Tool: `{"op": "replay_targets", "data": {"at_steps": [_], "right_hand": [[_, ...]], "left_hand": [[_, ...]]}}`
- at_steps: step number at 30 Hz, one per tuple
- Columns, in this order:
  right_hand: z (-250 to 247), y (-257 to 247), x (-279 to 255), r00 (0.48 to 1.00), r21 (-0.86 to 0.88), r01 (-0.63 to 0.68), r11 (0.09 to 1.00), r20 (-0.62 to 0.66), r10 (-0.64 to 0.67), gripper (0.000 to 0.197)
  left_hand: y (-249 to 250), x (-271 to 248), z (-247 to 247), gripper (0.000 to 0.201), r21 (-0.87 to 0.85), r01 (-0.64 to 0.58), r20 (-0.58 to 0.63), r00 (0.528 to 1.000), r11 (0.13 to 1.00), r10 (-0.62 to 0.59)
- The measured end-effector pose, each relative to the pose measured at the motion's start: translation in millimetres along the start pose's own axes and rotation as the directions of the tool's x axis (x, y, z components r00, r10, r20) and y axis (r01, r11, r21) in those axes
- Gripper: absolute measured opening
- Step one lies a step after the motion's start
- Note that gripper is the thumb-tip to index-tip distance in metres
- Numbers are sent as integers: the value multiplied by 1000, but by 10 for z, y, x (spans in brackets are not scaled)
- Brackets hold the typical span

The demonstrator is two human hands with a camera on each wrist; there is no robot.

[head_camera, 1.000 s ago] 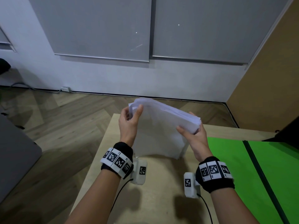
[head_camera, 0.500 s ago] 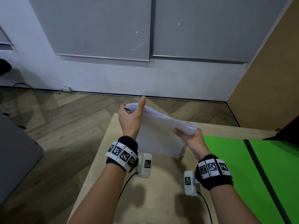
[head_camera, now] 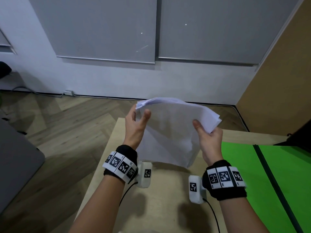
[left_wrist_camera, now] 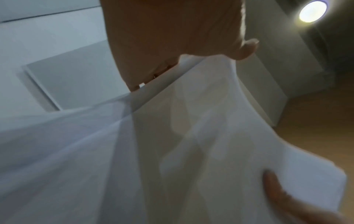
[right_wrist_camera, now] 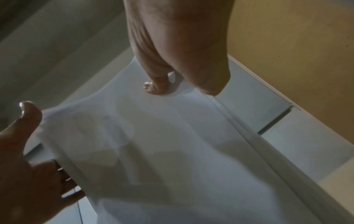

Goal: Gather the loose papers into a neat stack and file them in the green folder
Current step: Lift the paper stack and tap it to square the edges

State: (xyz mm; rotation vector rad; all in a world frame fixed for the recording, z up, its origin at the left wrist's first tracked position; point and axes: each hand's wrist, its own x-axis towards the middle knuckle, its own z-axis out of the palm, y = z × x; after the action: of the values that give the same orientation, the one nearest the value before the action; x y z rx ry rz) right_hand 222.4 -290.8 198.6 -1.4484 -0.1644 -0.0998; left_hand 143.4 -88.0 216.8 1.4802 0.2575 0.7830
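A stack of white papers (head_camera: 170,132) stands almost upright over the far end of the wooden table (head_camera: 168,190), its lower edge at or just above the tabletop. My left hand (head_camera: 136,125) holds its upper left corner, thumb on the near face. My right hand (head_camera: 208,138) grips the upper right corner, thumb in front and fingers behind. The sheets (left_wrist_camera: 210,136) bulge between the hands and fill the left wrist view; the paper (right_wrist_camera: 162,144) fills the right wrist view too. The green folder (head_camera: 269,174) lies open on the table to the right, a dark spine down its middle.
A dark object (head_camera: 299,135) sits at the table's far right edge. A grey surface (head_camera: 15,157) stands to the left across the wooden floor (head_camera: 58,132). A white wall with grey panels is behind, and a brown wall at right.
The stack dipped with its top tilted away half a second ago and is now raised again, its near face turned back toward me. Both hands kept their hold.
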Motion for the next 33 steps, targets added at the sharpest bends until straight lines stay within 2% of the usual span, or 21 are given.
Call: {"op": "replay_targets", "data": {"at_steps": [2,5,7,9,11,13,14,16,18,20,21,22,23,25,27,29,31,33], "right_hand": [[-27,23,-37,1000,-11,-8,1000,20,8,12],[-76,164,-128,989,-71,-131,989,61,135,8],[-99,256,-189,969,-106,-191,976,138,204,13],[-102,302,-213,950,-146,-218,965,194,244,19],[-98,329,-185,948,-194,-226,954,182,262,17],[-88,311,-148,956,-238,-239,941,113,271,13],[-87,304,-126,962,-263,-239,935,69,266,22],[-101,276,-77,973,-312,-209,927,24,228,30],[-131,202,39,985,-374,-149,915,25,170,35],[-139,68,129,986,-466,-108,878,60,153,53],[-109,-25,160,985,-518,-56,854,109,131,47],[-71,-119,184,982,-554,0,832,157,105,31],[-20,-224,186,972,-554,69,829,225,70,19],[77,-442,146,936,-566,214,796,352,-1,33],[104,-505,145,905,-560,299,772,423,-44,37],[73,-502,149,906,-544,282,790,422,-32,34],[1,-464,162,910,-500,210,840,415,20,23],[-129,-393,171,897,-515,164,842,434,90,8]], "left_hand": [[-25,-83,-27,72,55,2,22,1000,998,-3],[-103,-174,-13,53,20,161,-58,986,987,-159],[-163,-207,12,56,13,253,-115,962,967,-250],[-185,-214,38,56,34,284,-132,952,958,-278],[-186,-217,61,51,58,287,-88,956,956,-281],[-148,-225,69,45,76,302,-26,953,950,-301],[-120,-207,52,42,104,298,-11,954,949,-298],[-42,-103,-58,44,248,202,-22,979,947,-203],[154,94,-192,53,462,-10,29,1000,887,-3],[433,256,-224,63,616,-225,209,971,755,119],[555,298,-191,67,657,-303,315,942,690,115],[642,318,-130,71,682,-361,402,912,636,87],[681,331,-65,73,698,-387,460,887,602,36],[669,344,18,61,741,-385,500,863,551,-69],[616,344,17,40,797,-382,483,868,469,-114],[584,302,-5,27,814,-376,471,874,444,-123],[535,262,-48,24,823,-370,443,893,431,-80],[480,276,-186,13,829,-284,367,926,481,-86]]}}
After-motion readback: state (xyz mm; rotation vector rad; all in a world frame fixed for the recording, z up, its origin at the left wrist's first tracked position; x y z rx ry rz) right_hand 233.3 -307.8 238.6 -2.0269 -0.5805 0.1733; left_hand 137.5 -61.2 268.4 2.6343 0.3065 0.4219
